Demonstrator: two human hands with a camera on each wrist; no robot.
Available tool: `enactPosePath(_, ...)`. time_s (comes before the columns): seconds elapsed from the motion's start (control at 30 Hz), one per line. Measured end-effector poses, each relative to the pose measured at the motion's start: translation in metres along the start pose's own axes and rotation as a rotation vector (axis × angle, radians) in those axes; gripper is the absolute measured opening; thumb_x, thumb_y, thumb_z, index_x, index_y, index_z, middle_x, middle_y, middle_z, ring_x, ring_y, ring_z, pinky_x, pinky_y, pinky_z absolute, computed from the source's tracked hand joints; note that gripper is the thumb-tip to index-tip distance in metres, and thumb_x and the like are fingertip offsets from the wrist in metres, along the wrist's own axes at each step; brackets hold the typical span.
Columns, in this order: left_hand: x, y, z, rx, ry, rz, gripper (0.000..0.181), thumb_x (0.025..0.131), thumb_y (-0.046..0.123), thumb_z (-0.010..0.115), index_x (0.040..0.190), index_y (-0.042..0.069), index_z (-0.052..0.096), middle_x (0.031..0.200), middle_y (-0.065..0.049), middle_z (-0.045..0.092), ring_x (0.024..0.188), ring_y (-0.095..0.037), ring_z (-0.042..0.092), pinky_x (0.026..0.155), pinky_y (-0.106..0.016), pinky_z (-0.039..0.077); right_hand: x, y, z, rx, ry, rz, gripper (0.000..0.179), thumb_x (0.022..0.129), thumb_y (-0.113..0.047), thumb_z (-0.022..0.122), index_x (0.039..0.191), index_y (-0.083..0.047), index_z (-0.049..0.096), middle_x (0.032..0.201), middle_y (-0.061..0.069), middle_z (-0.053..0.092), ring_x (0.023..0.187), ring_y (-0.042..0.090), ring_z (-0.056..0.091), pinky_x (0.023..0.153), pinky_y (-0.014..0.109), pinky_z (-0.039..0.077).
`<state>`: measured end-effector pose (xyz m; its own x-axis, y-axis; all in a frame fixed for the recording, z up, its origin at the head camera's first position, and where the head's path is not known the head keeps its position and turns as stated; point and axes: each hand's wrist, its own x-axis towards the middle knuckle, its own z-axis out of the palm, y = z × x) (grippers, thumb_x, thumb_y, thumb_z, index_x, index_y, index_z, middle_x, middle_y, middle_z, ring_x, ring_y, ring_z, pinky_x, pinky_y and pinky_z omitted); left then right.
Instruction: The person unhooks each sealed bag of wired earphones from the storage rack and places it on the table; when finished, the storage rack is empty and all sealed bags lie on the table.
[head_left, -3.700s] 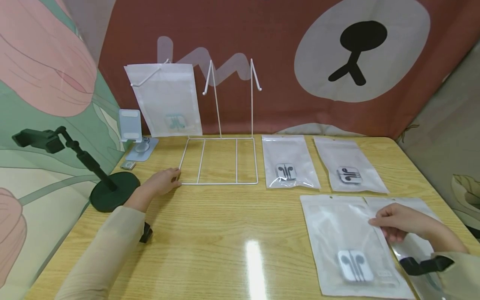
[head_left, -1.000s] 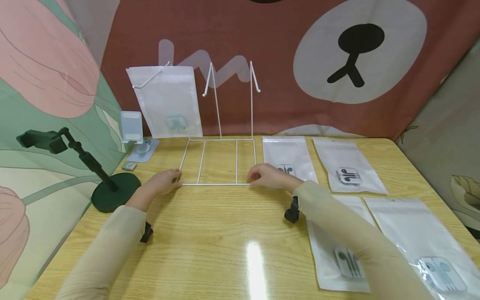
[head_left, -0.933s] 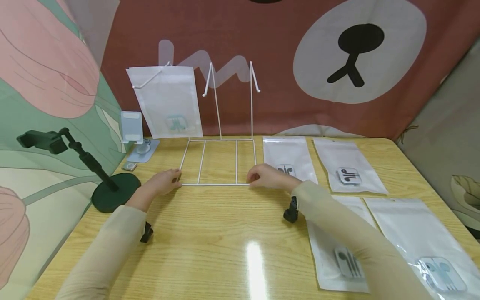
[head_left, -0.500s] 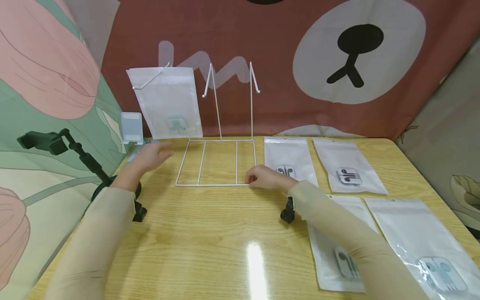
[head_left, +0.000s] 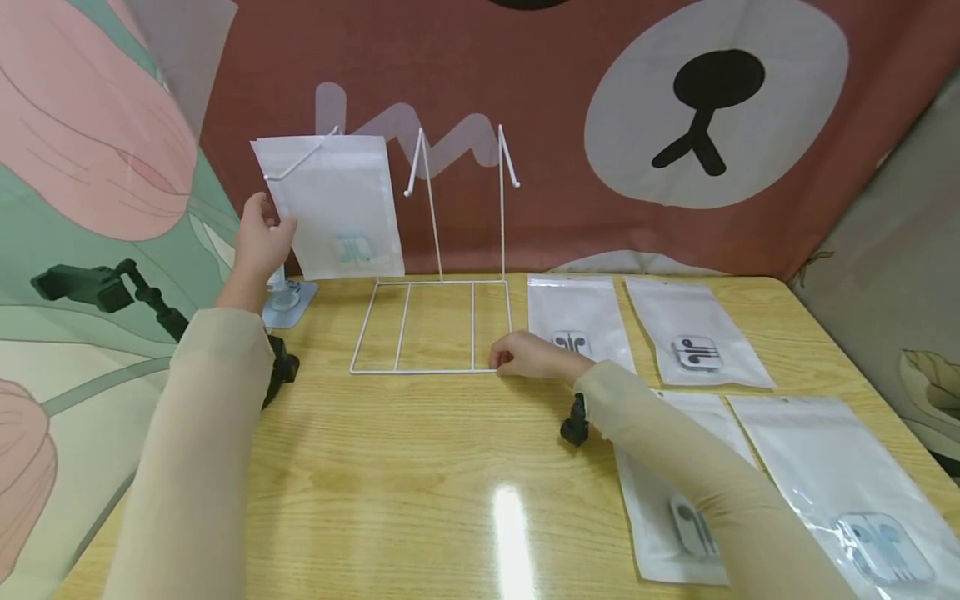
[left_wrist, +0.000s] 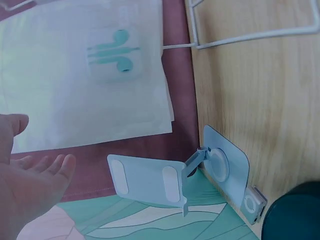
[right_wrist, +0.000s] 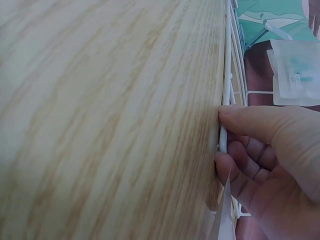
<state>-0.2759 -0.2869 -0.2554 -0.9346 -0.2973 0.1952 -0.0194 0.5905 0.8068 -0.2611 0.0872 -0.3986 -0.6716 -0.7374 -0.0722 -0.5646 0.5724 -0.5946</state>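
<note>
A white wire display rack (head_left: 427, 372) stands on the wooden table, its hooks raised at the back. From its left hook hangs a frosted zip bag (head_left: 330, 196) with earphones showing through faintly. My left hand (head_left: 261, 246) is raised at this bag's left edge, fingers and thumb apart; in the left wrist view the hand (left_wrist: 35, 185) holds nothing. At the rack's front right corner my right hand (head_left: 536, 354) pinches the base wire between thumb and fingers, as the right wrist view shows with the hand (right_wrist: 280, 155) and the wire (right_wrist: 223, 137).
Flat on the table at right lie several bags of earphones: one bag (head_left: 573, 292) beside the rack, another bag (head_left: 690, 308), and larger bags (head_left: 810, 450) nearer. At left are a blue phone stand (left_wrist: 145, 180), a small square gadget (left_wrist: 254, 204) and a black stand (head_left: 105, 287).
My left hand has let go of the rack's front left corner and moved up to the hanging bag. Earlier, my right hand went from the bags at right to the rack's corner and stays there.
</note>
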Motion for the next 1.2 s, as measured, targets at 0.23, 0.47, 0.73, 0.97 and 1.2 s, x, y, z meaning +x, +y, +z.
enactPosePath(0.23,0.006,0.004,-0.002,-0.057,-0.077,-0.019,0.071,0.096,0.025,0.04,0.147,0.002,-0.004,0.15,-0.019,0.011,0.135,-0.03,0.019,0.108,-0.037,0.023,0.0,0.001,0.001,0.004,0.003,-0.007,0.006,0.081,-0.003,0.066,0.079,-0.008,0.064,0.073,-0.004,0.058,0.069,0.009,0.053,0.066,0.022,0.047)
enactPosePath(0.47,0.005,0.003,-0.001,-0.054,-0.014,-0.059,0.064,0.096,0.025,0.041,0.147,0.002,0.01,0.144,-0.019,0.028,0.131,-0.026,0.029,0.105,-0.033,0.03,0.001,0.001,0.0,0.008,-0.001,0.004,0.006,0.082,-0.003,0.066,0.079,-0.008,0.065,0.074,-0.004,0.059,0.07,0.01,0.053,0.066,0.022,0.047)
enactPosePath(0.73,0.008,-0.001,0.005,-0.045,0.124,-0.101,0.046,0.093,0.028,0.051,0.127,-0.003,0.044,0.098,-0.001,0.044,0.09,-0.012,0.043,0.076,-0.024,0.042,0.001,0.002,0.0,-0.001,-0.019,0.025,0.007,0.084,-0.004,0.065,0.08,-0.011,0.065,0.074,-0.004,0.058,0.071,0.01,0.053,0.065,0.023,0.046)
enactPosePath(0.97,0.006,-0.002,0.008,-0.063,0.124,-0.069,0.043,0.095,0.032,0.046,0.123,-0.001,0.053,0.112,-0.014,0.052,0.094,-0.017,0.048,0.077,-0.026,0.043,0.0,0.003,0.0,0.012,-0.022,0.03,0.007,0.084,-0.005,0.065,0.081,-0.011,0.065,0.074,-0.004,0.058,0.071,0.01,0.053,0.065,0.024,0.046)
enactPosePath(1.2,0.003,-0.006,0.008,-0.119,0.099,0.016,0.035,0.099,0.033,0.033,0.116,0.003,0.039,0.118,-0.015,0.045,0.103,-0.02,0.043,0.085,-0.031,0.04,0.001,0.002,-0.001,0.016,-0.023,0.034,0.006,0.085,-0.005,0.065,0.081,-0.01,0.065,0.075,-0.004,0.059,0.071,0.01,0.053,0.065,0.024,0.046)
